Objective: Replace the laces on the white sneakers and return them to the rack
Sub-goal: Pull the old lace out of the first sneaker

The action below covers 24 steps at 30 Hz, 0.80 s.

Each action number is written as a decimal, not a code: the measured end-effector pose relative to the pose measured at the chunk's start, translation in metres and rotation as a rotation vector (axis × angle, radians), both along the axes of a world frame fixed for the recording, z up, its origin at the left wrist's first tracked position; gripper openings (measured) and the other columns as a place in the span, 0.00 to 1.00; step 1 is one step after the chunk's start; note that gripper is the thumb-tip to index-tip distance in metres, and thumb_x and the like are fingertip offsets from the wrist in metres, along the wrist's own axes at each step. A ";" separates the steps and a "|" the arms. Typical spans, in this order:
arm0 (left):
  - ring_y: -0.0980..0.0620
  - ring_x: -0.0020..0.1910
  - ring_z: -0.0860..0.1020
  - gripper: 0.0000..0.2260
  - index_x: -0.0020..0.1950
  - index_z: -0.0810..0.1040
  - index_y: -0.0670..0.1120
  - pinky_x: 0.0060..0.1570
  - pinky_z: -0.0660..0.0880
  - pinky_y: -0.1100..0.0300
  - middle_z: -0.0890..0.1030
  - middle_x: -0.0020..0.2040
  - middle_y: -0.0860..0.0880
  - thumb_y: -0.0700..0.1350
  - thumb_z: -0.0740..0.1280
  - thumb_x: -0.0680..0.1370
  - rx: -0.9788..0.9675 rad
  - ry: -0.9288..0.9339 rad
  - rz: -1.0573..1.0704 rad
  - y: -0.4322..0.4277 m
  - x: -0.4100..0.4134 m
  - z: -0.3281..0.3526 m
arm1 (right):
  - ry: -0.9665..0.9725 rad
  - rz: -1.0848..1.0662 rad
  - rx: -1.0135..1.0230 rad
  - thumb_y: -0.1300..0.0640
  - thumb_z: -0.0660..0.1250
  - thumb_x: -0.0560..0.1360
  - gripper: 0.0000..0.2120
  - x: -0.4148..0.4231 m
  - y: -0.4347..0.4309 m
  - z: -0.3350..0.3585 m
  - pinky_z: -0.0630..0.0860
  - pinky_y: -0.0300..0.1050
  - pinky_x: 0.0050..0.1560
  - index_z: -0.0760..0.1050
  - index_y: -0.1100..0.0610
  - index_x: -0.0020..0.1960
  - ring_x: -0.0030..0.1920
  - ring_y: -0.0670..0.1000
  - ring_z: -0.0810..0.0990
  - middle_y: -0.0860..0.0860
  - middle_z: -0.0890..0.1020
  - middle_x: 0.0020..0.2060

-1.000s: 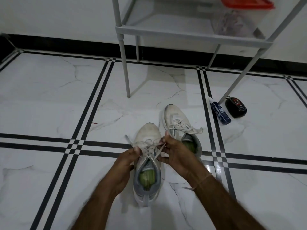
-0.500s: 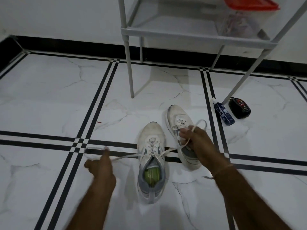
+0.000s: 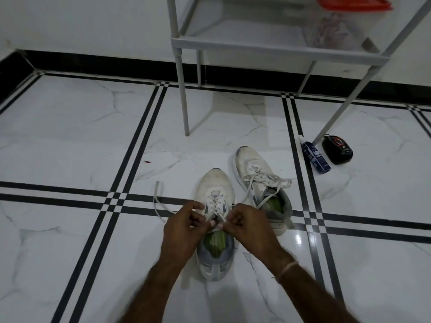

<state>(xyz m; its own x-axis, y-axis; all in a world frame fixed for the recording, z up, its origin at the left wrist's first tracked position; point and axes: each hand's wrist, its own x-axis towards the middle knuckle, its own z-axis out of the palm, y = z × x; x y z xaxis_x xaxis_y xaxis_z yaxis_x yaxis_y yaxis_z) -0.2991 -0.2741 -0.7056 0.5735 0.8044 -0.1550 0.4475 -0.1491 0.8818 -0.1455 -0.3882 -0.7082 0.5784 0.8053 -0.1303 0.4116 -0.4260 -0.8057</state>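
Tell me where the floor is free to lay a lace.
Free: tiles left of the loose lace end, and right of the far sneaker, nearer than the blue tube. Crowded: the near sneaker, under the left hand and right hand.

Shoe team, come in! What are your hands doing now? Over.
Left hand and right hand pinch lace atop near sneaker. Lace end loose on floor. Other sneaker beside it, off rack.

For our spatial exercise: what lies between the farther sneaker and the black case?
Head view: a blue tube lies between the farther sneaker and the black case.
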 end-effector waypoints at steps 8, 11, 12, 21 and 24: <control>0.47 0.36 0.82 0.10 0.55 0.77 0.53 0.43 0.82 0.47 0.82 0.34 0.49 0.42 0.71 0.76 -0.102 -0.136 0.100 -0.004 -0.004 -0.015 | -0.069 -0.123 0.060 0.52 0.70 0.73 0.16 -0.001 0.000 -0.014 0.68 0.40 0.34 0.68 0.44 0.31 0.28 0.41 0.73 0.42 0.73 0.25; 0.59 0.40 0.80 0.14 0.57 0.78 0.59 0.43 0.74 0.72 0.82 0.46 0.59 0.42 0.71 0.77 0.127 -0.039 0.009 -0.007 0.003 -0.009 | -0.096 -0.095 0.041 0.55 0.74 0.75 0.13 -0.005 0.000 -0.014 0.72 0.37 0.35 0.73 0.46 0.36 0.32 0.41 0.76 0.42 0.77 0.29; 0.57 0.41 0.80 0.16 0.59 0.79 0.58 0.43 0.72 0.76 0.80 0.52 0.59 0.40 0.72 0.76 0.170 -0.033 -0.016 -0.007 0.007 -0.005 | -0.088 -0.098 0.043 0.56 0.74 0.74 0.10 -0.005 0.001 -0.013 0.74 0.37 0.36 0.76 0.48 0.37 0.33 0.42 0.78 0.42 0.79 0.30; 0.59 0.52 0.77 0.05 0.52 0.82 0.57 0.45 0.79 0.60 0.72 0.62 0.58 0.51 0.71 0.77 0.368 0.051 -0.158 -0.011 0.018 -0.001 | 0.104 -0.175 0.091 0.47 0.72 0.71 0.10 -0.001 -0.006 -0.020 0.80 0.52 0.38 0.77 0.51 0.36 0.35 0.51 0.82 0.47 0.81 0.31; 0.58 0.46 0.78 0.04 0.43 0.80 0.55 0.41 0.77 0.57 0.76 0.52 0.60 0.48 0.73 0.76 0.363 0.058 -0.101 -0.007 0.031 0.000 | 0.110 -0.170 0.090 0.46 0.72 0.71 0.12 0.000 -0.008 -0.020 0.80 0.55 0.37 0.75 0.52 0.34 0.34 0.53 0.81 0.48 0.79 0.29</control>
<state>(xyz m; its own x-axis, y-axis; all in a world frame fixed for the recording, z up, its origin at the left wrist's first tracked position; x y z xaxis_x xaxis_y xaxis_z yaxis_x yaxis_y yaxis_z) -0.2678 -0.2816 -0.7060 0.6511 0.7530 0.0951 0.4622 -0.4928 0.7372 -0.1456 -0.3959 -0.7284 0.6927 0.7090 -0.1322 0.2475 -0.4059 -0.8797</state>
